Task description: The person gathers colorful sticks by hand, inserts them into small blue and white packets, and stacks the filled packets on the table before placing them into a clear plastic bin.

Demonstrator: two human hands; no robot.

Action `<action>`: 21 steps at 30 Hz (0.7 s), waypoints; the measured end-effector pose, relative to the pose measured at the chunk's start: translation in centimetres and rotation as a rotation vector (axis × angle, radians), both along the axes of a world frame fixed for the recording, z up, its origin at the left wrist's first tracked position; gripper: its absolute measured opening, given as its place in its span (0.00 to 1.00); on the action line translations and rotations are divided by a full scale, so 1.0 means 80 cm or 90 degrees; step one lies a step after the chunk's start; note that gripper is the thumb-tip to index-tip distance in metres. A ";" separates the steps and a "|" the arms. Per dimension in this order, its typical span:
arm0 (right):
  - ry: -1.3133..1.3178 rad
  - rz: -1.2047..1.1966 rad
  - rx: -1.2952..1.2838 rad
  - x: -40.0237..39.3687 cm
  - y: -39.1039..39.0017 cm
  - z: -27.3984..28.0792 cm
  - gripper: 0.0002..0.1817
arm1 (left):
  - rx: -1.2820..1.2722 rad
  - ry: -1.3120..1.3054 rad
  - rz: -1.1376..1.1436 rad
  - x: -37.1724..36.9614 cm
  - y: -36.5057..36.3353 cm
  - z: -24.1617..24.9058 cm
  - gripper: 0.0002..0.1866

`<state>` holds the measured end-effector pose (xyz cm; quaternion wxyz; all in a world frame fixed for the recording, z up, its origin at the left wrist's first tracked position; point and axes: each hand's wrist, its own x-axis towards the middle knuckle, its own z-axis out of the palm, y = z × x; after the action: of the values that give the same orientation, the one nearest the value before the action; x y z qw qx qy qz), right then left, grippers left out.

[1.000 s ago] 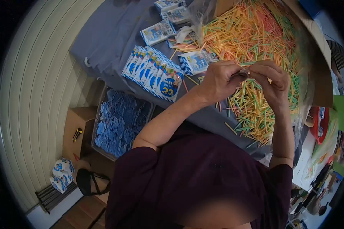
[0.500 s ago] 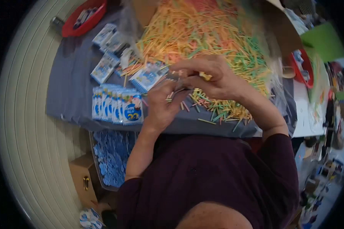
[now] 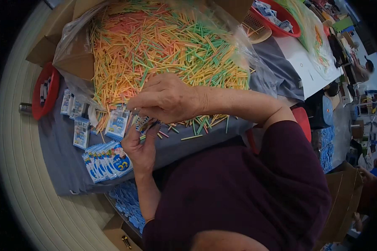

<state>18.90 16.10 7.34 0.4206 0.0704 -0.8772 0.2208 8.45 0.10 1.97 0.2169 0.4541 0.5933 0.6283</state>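
My left hand [image 3: 139, 148] grips a small printed packet [image 3: 143, 121] between thumb and fingers at the table's front edge. Over that packet bends my right hand [image 3: 168, 99], its fingers curled and closed; what they hold is hidden. Just beyond both hands lies a large heap of thin, coloured sticks [image 3: 167, 50], yellow, orange, pink and green. A blue-and-white packet [image 3: 117, 123] lies flat close to my left hand. An overlapping row of similar packets [image 3: 107, 162] is spread nearer the front edge.
Clear plastic [image 3: 73, 52] and cardboard [image 3: 77, 65] surround the heap. Red baskets hold packets at the left [image 3: 38, 106] and far right [image 3: 296, 30]. A bin of blue pieces [image 3: 127, 207] stands below the table. A box cutter [image 3: 126, 242] rests by cardboard. Other people are at the right.
The view has turned, so the heap and packets appear shifted left. My right hand has come down over the packet with its fingers curled. My left hand still grips the packet.
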 end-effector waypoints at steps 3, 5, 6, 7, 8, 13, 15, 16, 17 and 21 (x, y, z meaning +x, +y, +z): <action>-0.007 -0.007 -0.083 -0.001 -0.004 -0.010 0.12 | -0.021 0.036 -0.015 0.004 -0.001 0.010 0.11; -0.042 0.012 -0.120 0.001 -0.005 -0.012 0.09 | -0.030 0.015 0.000 0.004 -0.004 0.004 0.10; -0.041 0.016 -0.121 0.002 -0.005 -0.013 0.09 | -0.040 -0.008 0.008 0.004 -0.006 0.001 0.09; -0.097 0.091 -0.172 0.003 -0.005 -0.014 0.07 | -0.041 -0.006 0.011 0.004 -0.007 -0.002 0.09; -0.152 0.165 -0.222 0.004 -0.005 -0.015 0.08 | -0.015 -0.016 0.017 0.003 -0.008 -0.004 0.09; -0.316 0.274 -0.203 0.016 -0.005 0.004 0.22 | -0.008 0.009 0.009 -0.006 -0.029 -0.002 0.09; -0.362 0.254 -0.128 0.021 -0.006 0.008 0.19 | -0.089 0.013 -0.019 -0.005 -0.047 0.002 0.08; -0.363 0.253 -0.129 0.025 -0.006 0.010 0.19 | -0.089 0.012 -0.021 -0.005 -0.056 0.011 0.08; -0.357 0.210 -0.116 0.029 -0.008 0.012 0.17 | -0.121 -0.030 -0.003 -0.006 -0.067 0.024 0.08; -0.292 0.085 -0.116 0.056 0.021 0.014 0.15 | -0.328 0.026 0.077 -0.073 -0.125 0.001 0.07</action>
<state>23.36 17.77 8.49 0.1996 0.0378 -0.9196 0.3362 2.64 -9.88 2.02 0.2752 0.3602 0.7642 0.4588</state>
